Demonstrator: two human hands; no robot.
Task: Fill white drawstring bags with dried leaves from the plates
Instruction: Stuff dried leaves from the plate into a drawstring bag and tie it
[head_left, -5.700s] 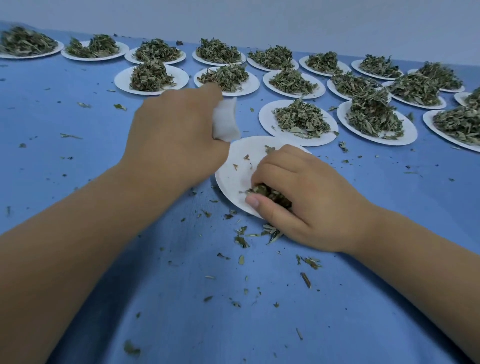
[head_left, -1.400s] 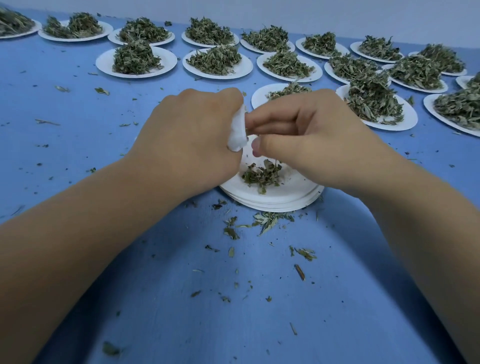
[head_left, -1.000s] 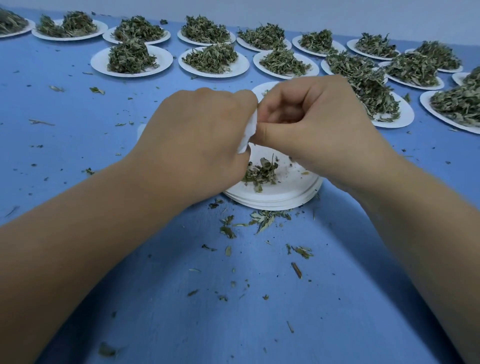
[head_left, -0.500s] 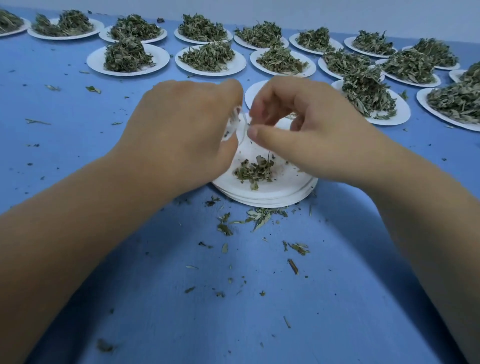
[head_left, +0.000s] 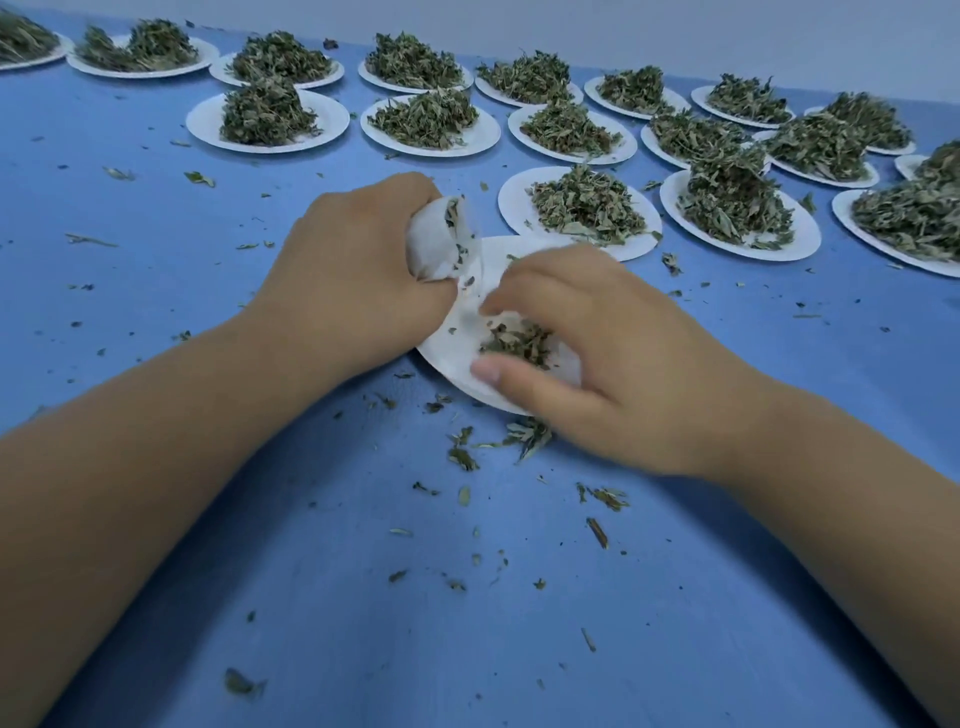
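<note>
E1: Blue table (head_left: 156, 270), pale wall behind it. Plates at the 9 and 3 o'clock frame edges are cut off.

E2: Bag?

E1: White drawstring bag (head_left: 432, 244) sits in the left hand (head_left: 353, 280), at 11 o'clock of the near plate (head_left: 447, 348). The fist is clenched round its body, so only the open mouth shows, with leaf bits inside. Drawstring can't be made out.

E2: Right hand?

E1: Right hand (head_left: 597, 358) is down on the near plate, fingers and thumb curled round a small leaf clump (head_left: 514, 340). Fingertips are motion-blurred. Both hands cover much of that plate, and apart from the clump only crumbs show on it.

E2: Other plates?

E1: Heaped plates (head_left: 265, 117) run in rows from 10 to 2 o'clock, each with a leaf pile. The nearest full one (head_left: 519, 218) is at 1 o'clock, its edge just beside the near plate. Loose scraps (head_left: 467, 457) lie on the table at 6 o'clock of it.
</note>
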